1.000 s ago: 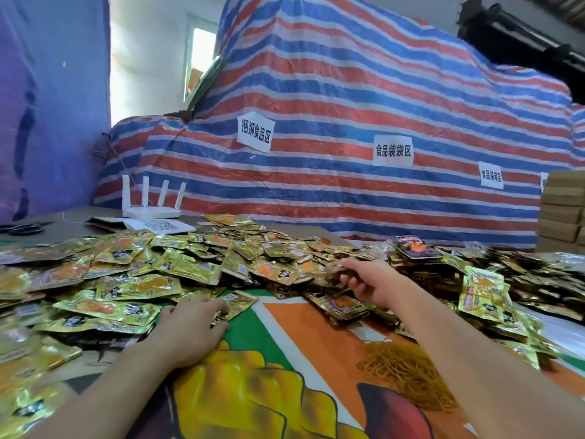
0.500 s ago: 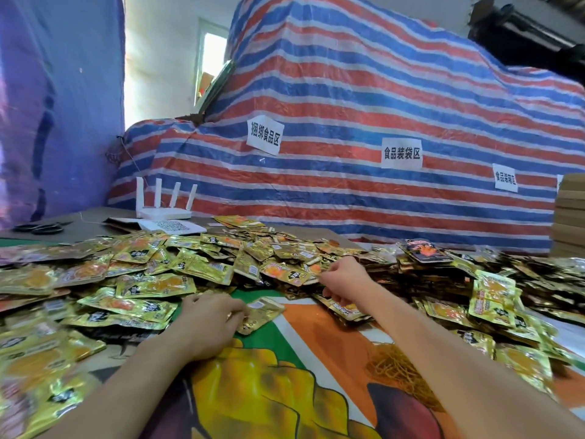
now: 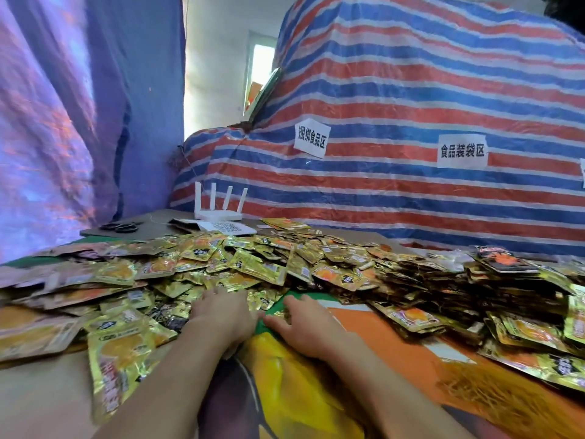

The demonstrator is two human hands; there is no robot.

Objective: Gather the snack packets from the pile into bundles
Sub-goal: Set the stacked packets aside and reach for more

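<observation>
A wide pile of gold snack packets point(image 3: 253, 267) covers the table from left to right, with darker packets point(image 3: 443, 280) heaped on the right side. My left hand point(image 3: 223, 315) sits at the pile's near edge, its fingers bent down over a few gold packets. Just to its right, almost touching it, my right hand point(image 3: 304, 324) pinches a small gold packet point(image 3: 286, 313) between thumb and fingers. The fingertips of both hands are partly hidden among the packets.
A heap of thin rubber bands point(image 3: 474, 394) lies on the printed orange and yellow sheet point(image 3: 380, 337) at the near right. A white router point(image 3: 218, 210), a QR card point(image 3: 228, 228) and scissors point(image 3: 122, 226) stand at the back left. A striped tarpaulin point(image 3: 411, 122) rises behind the table.
My right hand has come back from the pile's middle to the left and now sits beside my left hand. The camera has swung left and closer to the table.
</observation>
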